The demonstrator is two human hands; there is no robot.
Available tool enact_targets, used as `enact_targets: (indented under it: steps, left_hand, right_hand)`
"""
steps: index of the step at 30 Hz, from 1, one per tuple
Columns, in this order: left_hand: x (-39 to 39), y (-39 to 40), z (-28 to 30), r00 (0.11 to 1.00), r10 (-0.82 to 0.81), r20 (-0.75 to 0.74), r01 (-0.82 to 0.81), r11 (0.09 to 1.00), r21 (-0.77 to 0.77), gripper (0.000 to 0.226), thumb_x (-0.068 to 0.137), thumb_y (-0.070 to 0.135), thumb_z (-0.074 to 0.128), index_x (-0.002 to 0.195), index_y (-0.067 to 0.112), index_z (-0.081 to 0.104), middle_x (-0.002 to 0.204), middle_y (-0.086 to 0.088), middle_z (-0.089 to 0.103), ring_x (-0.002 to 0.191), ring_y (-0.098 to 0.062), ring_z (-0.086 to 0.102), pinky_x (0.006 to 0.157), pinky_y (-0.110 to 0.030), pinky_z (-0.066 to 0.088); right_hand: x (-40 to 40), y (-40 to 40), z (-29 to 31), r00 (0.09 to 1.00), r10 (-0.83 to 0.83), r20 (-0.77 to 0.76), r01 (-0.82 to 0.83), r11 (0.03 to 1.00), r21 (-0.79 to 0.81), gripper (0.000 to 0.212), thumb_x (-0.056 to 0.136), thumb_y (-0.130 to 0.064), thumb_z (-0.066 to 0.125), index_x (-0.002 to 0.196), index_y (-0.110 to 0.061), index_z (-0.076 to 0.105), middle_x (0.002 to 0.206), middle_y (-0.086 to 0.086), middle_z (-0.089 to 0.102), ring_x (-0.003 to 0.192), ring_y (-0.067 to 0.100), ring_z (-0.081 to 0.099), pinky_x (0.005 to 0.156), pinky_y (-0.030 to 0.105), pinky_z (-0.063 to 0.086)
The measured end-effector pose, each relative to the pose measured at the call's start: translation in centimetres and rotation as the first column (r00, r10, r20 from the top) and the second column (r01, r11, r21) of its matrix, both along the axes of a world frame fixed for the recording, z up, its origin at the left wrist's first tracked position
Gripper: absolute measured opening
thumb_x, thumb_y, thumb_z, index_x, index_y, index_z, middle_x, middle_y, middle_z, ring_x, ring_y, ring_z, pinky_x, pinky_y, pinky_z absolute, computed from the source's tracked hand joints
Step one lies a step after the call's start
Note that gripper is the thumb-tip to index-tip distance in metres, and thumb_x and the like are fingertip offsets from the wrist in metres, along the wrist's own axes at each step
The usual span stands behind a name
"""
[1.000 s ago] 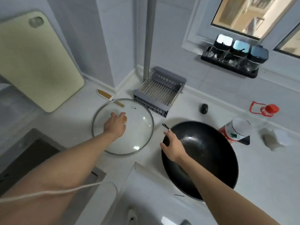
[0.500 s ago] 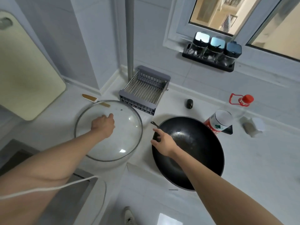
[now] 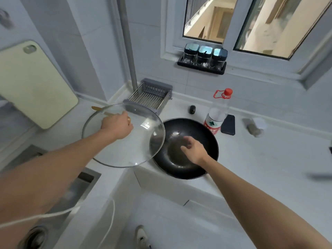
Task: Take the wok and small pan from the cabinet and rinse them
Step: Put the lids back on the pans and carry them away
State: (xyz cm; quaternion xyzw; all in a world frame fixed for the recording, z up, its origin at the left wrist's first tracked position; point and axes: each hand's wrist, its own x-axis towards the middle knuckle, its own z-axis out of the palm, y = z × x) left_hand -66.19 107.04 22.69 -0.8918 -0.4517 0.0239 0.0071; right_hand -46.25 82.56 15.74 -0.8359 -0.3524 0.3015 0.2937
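Observation:
A black wok (image 3: 201,139) sits on the white counter, its front edge past the counter's edge. My left hand (image 3: 117,127) grips the wooden knob of a round glass lid (image 3: 140,150) and holds it lifted and tilted, its right rim overlapping the wok's left side. My right hand (image 3: 194,150) hovers over the wok's bowl with fingers loosely spread, holding nothing. No small pan is in view.
A metal drying rack (image 3: 150,97) stands behind the lid by a vertical pipe. A red-capped bottle (image 3: 218,114), a dark phone (image 3: 228,124) and a small black object (image 3: 192,109) sit behind the wok. A sink (image 3: 36,177) lies at lower left, a cutting board (image 3: 32,83) leans left.
My left hand has lifted the glass lid off the counter and swung it right toward the wok. My right hand left the wok's left rim and moved over its bowl.

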Motion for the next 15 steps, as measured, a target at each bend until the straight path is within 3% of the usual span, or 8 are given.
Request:
enact_targets:
  steps: [5,10,13,15]
  left_hand:
    - [3.9,-7.9,0.8,0.994,-0.089,0.059,0.09,0.996,-0.018,0.036,0.091,0.042,0.047,0.115,0.015,0.049,0.111,-0.01,0.067,0.101,-0.033,0.063,0.077,-0.037,0.045]
    - [9.0,-13.5,-1.0,0.985,-0.162,0.055,0.165,0.984,-0.061,0.043,0.095,0.047,0.047,0.123,0.014,0.045,0.115,-0.011,0.066,0.106,-0.034,0.063,0.074,-0.037,0.043]
    - [11.5,-14.6,-2.2,0.978,-0.204,0.047,0.206,0.978,-0.044,0.046,0.095,0.046,0.044,0.126,0.012,0.044,0.115,-0.014,0.067,0.104,-0.035,0.064,0.076,-0.039,0.047]
    - [13.3,-15.0,-3.2,0.971,-0.234,0.036,0.236,0.971,-0.043,0.05,0.095,0.047,0.045,0.129,0.011,0.042,0.114,-0.014,0.067,0.102,-0.035,0.065,0.076,-0.039,0.048]
  right_hand:
    - [2.7,-10.5,0.0,0.994,-0.112,-0.013,0.111,0.992,-0.063,0.057,0.095,-0.032,0.059,0.148,-0.021,0.041,0.146,0.003,0.052,0.126,0.027,0.055,0.106,0.039,0.046]
    - [5.1,-18.7,-1.1,0.984,-0.176,-0.012,0.169,0.959,-0.228,0.063,0.094,-0.042,0.058,0.149,-0.017,0.04,0.15,0.009,0.047,0.131,0.027,0.051,0.107,0.036,0.041]
    - [5.1,-20.9,-2.1,0.965,-0.233,-0.121,0.19,0.938,-0.289,0.084,0.081,-0.06,0.062,0.148,-0.015,0.04,0.145,0.006,0.05,0.127,0.027,0.054,0.096,0.031,0.043]
    - [5.2,-21.5,-3.4,0.965,-0.226,-0.13,0.173,0.927,-0.332,0.08,0.083,-0.058,0.064,0.147,-0.015,0.042,0.14,0.007,0.055,0.119,0.026,0.059,0.095,0.032,0.047]
